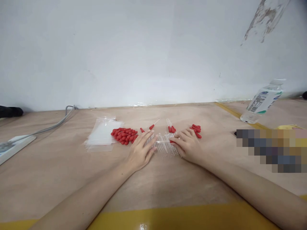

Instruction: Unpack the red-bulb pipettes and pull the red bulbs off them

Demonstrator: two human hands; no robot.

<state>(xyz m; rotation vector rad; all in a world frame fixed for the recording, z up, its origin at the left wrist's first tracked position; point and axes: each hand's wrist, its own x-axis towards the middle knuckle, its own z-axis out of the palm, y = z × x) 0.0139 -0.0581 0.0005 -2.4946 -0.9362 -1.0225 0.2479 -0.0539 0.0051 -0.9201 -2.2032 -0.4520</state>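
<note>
My right hand (189, 145) is closed in a pinch on the red rubber bulb (171, 141) of a glass dropper. The dropper's clear tube (163, 141) points left, its far end close to the fingertips of my left hand (140, 150). My left hand is palm down with fingers spread, over the left part of a row of thin glass tubes (165, 148). Left of it is a pile of loose red rubber bulbs (123, 135). Behind the hands lie a single dropper (152, 126) and a few droppers together (171, 129). More red bulbs (196, 130) lie beyond my right hand.
Clear plastic bags (100, 134) are stacked at left. A white power strip (16, 145) with a grey cable (55, 123) lies farther left. A tilted plastic bottle (262, 102) stands at right, near a blurred-out patch. A white wall (144, 54) closes off the back.
</note>
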